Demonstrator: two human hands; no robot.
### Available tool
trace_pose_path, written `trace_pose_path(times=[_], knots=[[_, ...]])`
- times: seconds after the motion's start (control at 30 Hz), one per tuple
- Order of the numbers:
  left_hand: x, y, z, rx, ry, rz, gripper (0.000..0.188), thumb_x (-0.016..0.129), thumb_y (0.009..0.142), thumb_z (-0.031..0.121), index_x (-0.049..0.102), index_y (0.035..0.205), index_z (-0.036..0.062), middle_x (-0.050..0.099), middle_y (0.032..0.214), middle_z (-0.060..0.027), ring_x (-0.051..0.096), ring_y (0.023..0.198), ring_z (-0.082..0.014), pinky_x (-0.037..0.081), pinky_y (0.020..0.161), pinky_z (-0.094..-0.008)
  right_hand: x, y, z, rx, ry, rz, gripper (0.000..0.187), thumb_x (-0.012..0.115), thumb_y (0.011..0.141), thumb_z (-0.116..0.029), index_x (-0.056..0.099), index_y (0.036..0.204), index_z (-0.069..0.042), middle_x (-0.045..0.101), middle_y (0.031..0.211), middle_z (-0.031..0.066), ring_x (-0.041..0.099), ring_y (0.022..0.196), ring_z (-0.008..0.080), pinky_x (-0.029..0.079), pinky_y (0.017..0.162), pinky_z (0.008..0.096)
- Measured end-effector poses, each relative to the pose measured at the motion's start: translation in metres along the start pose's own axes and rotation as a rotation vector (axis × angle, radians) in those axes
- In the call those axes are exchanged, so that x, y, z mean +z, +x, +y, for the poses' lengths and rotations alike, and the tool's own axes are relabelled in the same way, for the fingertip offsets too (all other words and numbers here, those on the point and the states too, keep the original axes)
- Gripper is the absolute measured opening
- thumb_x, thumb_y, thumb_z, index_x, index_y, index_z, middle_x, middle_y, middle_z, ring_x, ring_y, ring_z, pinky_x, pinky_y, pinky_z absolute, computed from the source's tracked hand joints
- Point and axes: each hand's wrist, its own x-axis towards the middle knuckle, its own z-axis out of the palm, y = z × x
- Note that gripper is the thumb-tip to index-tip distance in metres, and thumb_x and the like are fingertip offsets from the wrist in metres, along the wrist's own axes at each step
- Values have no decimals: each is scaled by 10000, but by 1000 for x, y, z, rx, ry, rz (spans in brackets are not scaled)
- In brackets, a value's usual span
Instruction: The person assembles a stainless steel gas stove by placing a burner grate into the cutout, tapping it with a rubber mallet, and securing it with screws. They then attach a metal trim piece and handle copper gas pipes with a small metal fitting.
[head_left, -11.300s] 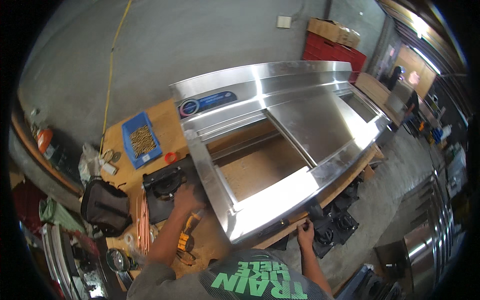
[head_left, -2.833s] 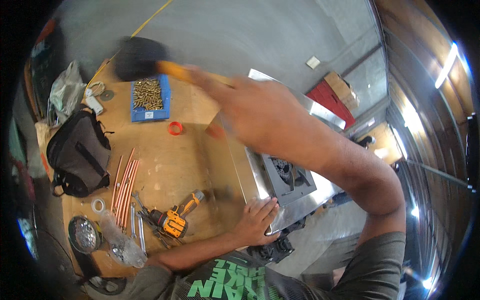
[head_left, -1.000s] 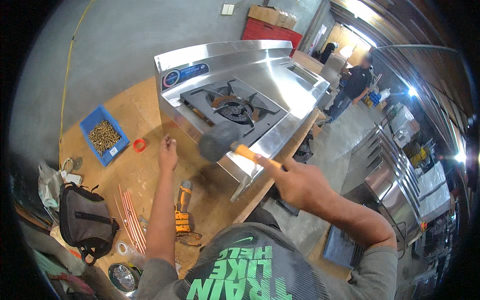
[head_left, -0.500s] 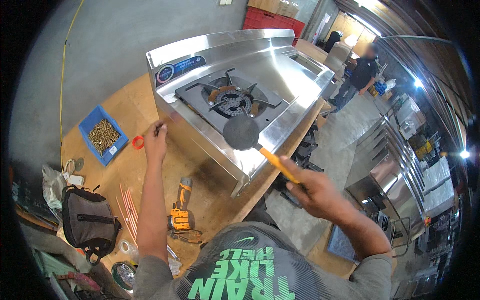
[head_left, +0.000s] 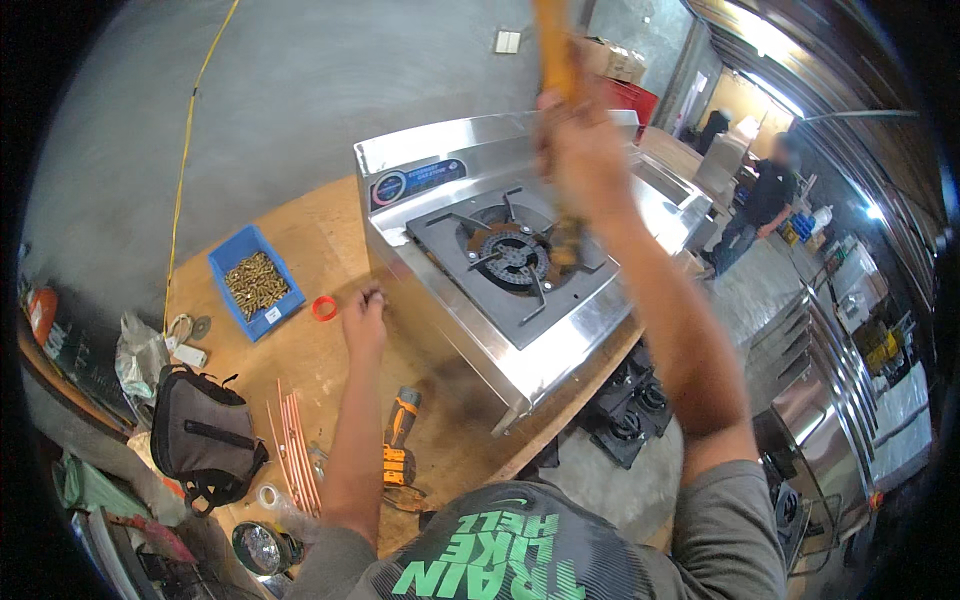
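Note:
In front of me on the table stands a stainless steel gas stove (head_left: 450,330) with a round iron burner (head_left: 515,255) and pan supports on its top. My right hand (head_left: 585,150) is raised over the stove, blurred by motion, and grips the yellow-orange handle of a rubber mallet (head_left: 556,50); the mallet's head is out of the picture. My left hand (head_left: 365,308) is beside the stove's left side, its fingers curled together. Whether they hold something small I cannot make out. A red tape ring (head_left: 324,308) lies just left of that hand.
On the wooden table (head_left: 320,225) are a blue bin of brass fittings (head_left: 290,308), an orange-and-black power drill (head_left: 400,450), copper tubes (head_left: 294,450) and a dark tool bag (head_left: 205,435). Black burners (head_left: 630,415) lie below the right edge. Another person (head_left: 768,200) stands farther back.
My right hand has swung the mallet from above the stove's front edge up toward the top of the picture. My left hand stays beside the stove. The whole view has shifted.

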Motion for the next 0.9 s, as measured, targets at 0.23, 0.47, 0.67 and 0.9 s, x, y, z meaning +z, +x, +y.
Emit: trace_pose_path(times=[0.23, 0.47, 0.67, 0.9], knots=[[-91, -85, -9, -70, 35, 111, 248, 561, 969, 51, 621, 1193, -39, 679, 1033, -90, 641, 937, -151, 527, 845, -296, 51, -20, 107, 649, -305, -876, 552, 563, 996, -230, 396, 1516, -152, 635, 816, 114, 611, 566, 177, 515, 496, 340], [-113, -106, 0, -100, 47, 155, 237, 574, 972, 64, 616, 1180, -42, 677, 1022, -87, 629, 921, -143, 509, 863, -284, 3, 29, -1, 311, -247, -492, 453, 531, 1025, -255, 467, 1456, -131, 627, 762, 62, 605, 564, 133, 509, 494, 295], [-84, -124, -1, -228, 33, 86, 250, 588, 969, 74, 620, 1192, -37, 691, 1012, -84, 639, 928, -153, 504, 857, -278, -32, 35, -4, 7, 68, -65, 477, 452, 1060, -366, 455, 1446, -86, 592, 794, 40, 579, 598, 90, 474, 509, 245], [-57, -119, 31, -105, 35, -53, 250, 581, 960, 30, 617, 1195, -49, 688, 1060, -112, 655, 978, -179, 524, 924, -315, 54, -35, 98, 446, -456, -706, 452, 520, 1023, -326, 491, 1365, -33, 673, 881, 190, 651, 614, 250, 541, 577, 395]])
